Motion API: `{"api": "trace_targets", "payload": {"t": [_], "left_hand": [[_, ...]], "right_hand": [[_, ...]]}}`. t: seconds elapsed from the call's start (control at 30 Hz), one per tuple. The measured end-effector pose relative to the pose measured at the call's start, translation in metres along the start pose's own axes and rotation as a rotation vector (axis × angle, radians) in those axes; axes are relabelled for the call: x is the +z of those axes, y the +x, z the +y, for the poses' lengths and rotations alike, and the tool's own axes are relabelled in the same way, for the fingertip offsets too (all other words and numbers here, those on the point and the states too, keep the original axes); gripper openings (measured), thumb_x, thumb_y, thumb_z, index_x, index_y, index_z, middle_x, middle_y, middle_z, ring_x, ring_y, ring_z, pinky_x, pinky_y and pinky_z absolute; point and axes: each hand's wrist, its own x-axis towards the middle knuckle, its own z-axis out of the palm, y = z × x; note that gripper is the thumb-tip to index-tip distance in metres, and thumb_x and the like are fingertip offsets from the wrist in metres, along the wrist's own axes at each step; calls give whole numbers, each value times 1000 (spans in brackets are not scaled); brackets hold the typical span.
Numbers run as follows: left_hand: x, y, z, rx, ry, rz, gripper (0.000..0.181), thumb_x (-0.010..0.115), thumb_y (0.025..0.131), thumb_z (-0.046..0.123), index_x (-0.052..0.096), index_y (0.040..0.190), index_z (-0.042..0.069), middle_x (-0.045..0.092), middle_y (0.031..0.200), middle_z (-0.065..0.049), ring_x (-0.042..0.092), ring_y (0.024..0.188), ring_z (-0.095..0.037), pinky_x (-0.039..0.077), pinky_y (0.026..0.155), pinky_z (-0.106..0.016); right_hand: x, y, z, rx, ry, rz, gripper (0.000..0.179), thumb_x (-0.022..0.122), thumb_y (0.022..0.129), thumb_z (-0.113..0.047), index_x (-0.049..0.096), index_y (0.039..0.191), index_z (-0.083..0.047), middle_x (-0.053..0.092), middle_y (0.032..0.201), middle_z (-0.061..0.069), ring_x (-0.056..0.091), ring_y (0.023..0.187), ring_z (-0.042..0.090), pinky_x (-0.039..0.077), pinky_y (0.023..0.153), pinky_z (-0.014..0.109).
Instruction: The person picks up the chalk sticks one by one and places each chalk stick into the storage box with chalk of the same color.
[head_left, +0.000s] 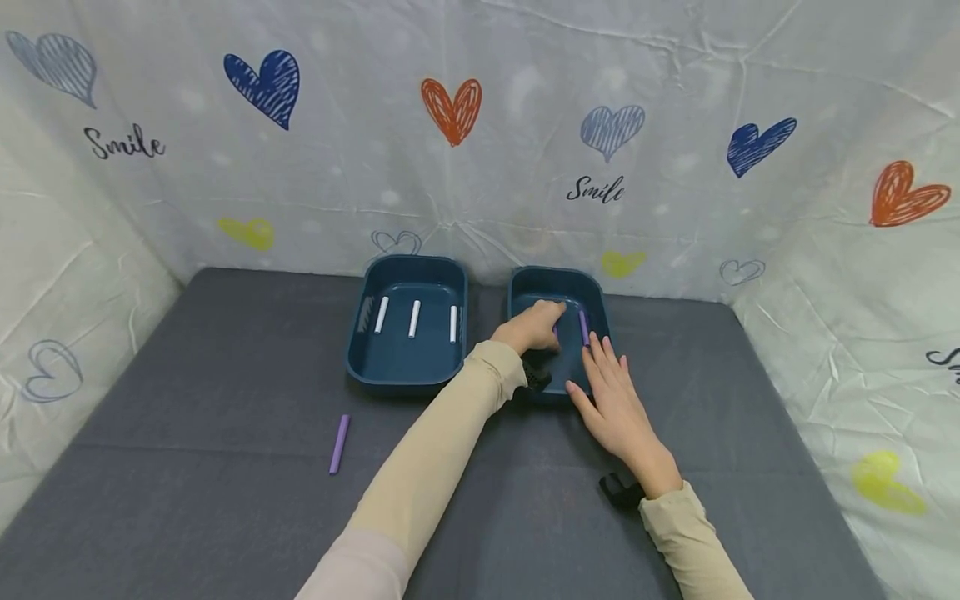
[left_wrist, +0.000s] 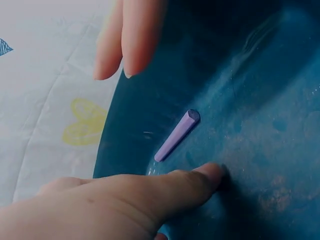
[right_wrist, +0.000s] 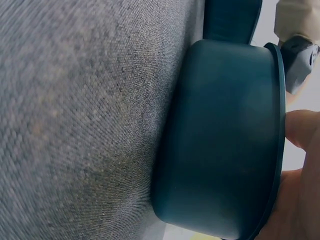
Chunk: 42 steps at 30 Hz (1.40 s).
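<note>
Grey mat, left tray with three white sticks, right tray with purple stick

A makeshift recording booth rather than a lived-in room: a crinkled white sheet printed with coloured hearts and the word "Smile" walls in three sides of a counter covered in plain grey fabric, bearing two blue plastic bins.

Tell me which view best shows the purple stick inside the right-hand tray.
The left wrist view: the short purple stick lies unobstructed on the dark blue plastic tray. The head view shows it small, beside the left hand. The right wrist view shows only the tray's outer wall.
</note>
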Motion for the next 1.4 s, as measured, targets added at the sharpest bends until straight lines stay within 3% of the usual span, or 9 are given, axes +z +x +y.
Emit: {"api": "trace_targets", "payload": {"t": [0.4, 0.83, 1.13, 1.27, 1.4], "left_hand": [[1, 2, 2, -33, 8, -17, 82, 80, 86, 19, 35, 154, 6, 36, 157, -13, 31, 145, -27, 33, 115, -38], [-2, -3, 3, -18, -20, -17, 80, 79, 86, 15, 37, 153, 4, 37, 156, -15, 32, 144, -28, 37, 112, -39], [-2, 3, 4, -37, -21, -13, 82, 80, 85, 16, 36, 153, 5, 35, 157, -13, 30, 145, -27, 36, 113, -38], [-6, 2, 7, -46, -7, -25, 79, 77, 89, 20, 35, 154, 6, 33, 158, -12, 27, 147, -27, 32, 116, -39], [-12, 0, 12, -16, 13, -25, 74, 73, 93, 25, 35, 154, 4, 33, 158, -13, 26, 147, -27, 29, 117, -39]], "right_hand": [[0, -1, -1, 3, 0, 0, 66, 44, 106, -39, 32, 151, 8, 12, 164, 17, 5, 152, 31, 5, 120, 56], [-1, -1, -3, 6, 1, -1, 66, 43, 106, -40, 31, 152, 6, 12, 165, 16, 5, 152, 29, 5, 120, 55], [-1, -1, -3, 8, -5, -4, 66, 43, 106, -40, 32, 152, 6, 12, 164, 16, 5, 152, 28, 5, 120, 56], [0, 0, -2, 6, -6, -7, 67, 43, 106, -41, 32, 151, 7, 13, 164, 17, 5, 152, 29, 5, 120, 56], [0, -1, -1, 5, -5, -1, 67, 43, 106, -41, 32, 151, 7, 13, 164, 17, 5, 152, 29, 5, 120, 56]]}}
